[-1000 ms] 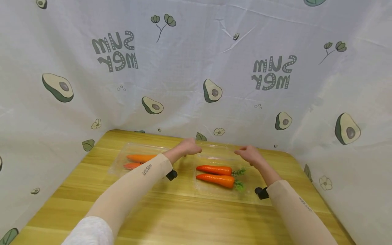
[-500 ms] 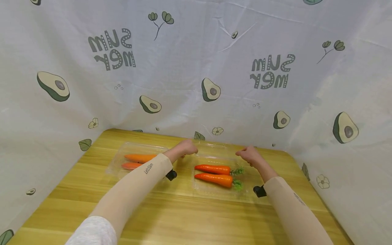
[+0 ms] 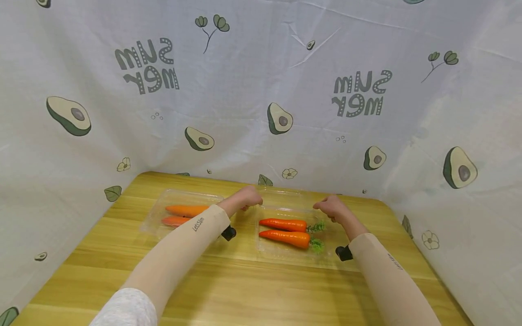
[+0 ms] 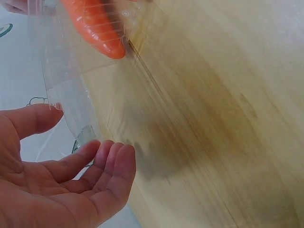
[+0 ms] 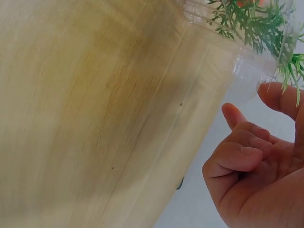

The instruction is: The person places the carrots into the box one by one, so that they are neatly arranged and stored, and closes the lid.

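A clear plastic clamshell container point(image 3: 293, 256) holds two orange carrots point(image 3: 285, 238) with green tops, lying side by side. Its transparent lid point(image 3: 285, 199) stands raised at the back. My left hand point(image 3: 248, 197) is at the lid's left corner; in the left wrist view, thumb and index finger lie on either side of its edge. At the right corner, my right hand point(image 3: 332, 207) takes the lid's edge between thumb and forefinger, other fingers curled. A carrot tip point(image 4: 97, 31) shows through the plastic in the left wrist view, and leafy greens point(image 5: 256, 31) in the right.
Left of the first container lies another clear plastic container point(image 3: 157, 217) with two carrots point(image 3: 185, 210), partly hidden by my left forearm. Both stand on a wooden table point(image 3: 244, 294). A white printed curtain point(image 3: 240, 90) hangs behind and along the sides.
Only a slight shift of the head view shows. Both hands stay at the lid's corners, and the carrots keep their places.
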`<state>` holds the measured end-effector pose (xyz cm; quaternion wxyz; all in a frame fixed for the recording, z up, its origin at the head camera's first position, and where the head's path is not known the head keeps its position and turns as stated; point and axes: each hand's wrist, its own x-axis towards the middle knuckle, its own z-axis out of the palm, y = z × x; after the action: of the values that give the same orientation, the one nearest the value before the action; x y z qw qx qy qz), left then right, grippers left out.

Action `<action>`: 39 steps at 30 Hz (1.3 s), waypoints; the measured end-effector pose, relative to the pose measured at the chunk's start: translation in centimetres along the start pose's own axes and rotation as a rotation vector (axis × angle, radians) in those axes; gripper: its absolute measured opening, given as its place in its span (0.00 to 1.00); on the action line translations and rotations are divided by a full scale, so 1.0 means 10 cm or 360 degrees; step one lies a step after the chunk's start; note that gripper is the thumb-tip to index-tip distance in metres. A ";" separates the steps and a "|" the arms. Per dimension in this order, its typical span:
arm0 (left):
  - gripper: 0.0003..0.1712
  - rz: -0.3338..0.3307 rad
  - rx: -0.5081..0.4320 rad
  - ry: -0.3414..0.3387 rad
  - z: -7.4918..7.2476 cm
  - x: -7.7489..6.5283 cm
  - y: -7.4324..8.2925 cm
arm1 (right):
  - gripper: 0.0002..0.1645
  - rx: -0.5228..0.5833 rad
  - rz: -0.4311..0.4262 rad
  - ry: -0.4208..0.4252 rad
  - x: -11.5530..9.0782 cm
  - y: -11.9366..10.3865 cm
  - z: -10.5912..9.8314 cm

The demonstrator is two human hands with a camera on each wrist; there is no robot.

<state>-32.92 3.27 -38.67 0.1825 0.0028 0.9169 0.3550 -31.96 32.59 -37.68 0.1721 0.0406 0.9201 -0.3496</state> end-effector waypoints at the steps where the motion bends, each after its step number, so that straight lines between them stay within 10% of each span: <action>1: 0.21 -0.0003 0.0007 0.0003 0.00 0.00 0.00 | 0.19 0.0004 0.0005 0.0001 0.00 -0.01 0.01; 39: 0.13 0.0178 0.0068 0.0204 -0.08 -0.03 0.02 | 0.21 0.0049 -0.0149 0.0166 -0.02 -0.02 0.01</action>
<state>-32.93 2.90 -37.87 0.1033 0.0353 0.9324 0.3445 -31.74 32.38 -37.53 0.1066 0.0183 0.9232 -0.3689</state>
